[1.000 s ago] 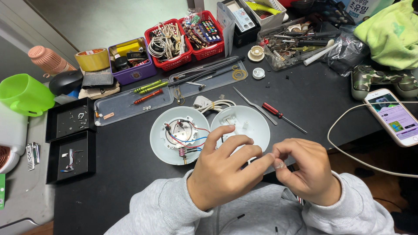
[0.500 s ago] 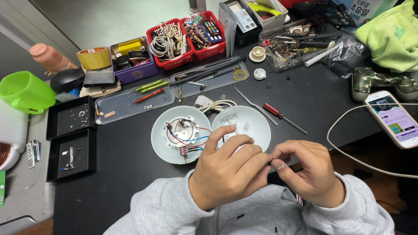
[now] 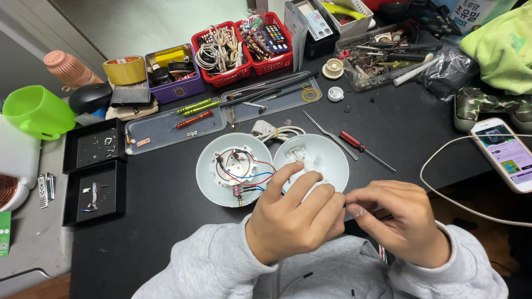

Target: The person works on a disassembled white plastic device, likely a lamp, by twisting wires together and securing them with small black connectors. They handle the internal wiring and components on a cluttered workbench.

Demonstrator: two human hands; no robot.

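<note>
Here, both hands pinching something too small to identify: left hand [image 3: 293, 221] and right hand [image 3: 396, 218] closed fingertip to fingertip, just beside round white plastic housing halves [image 3: 271, 166] lying opened, coloured wiring exposed, unassembled.

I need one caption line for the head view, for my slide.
Left hand and right hand meet beside two round white plastic shells, one showing coloured wires.
</note>
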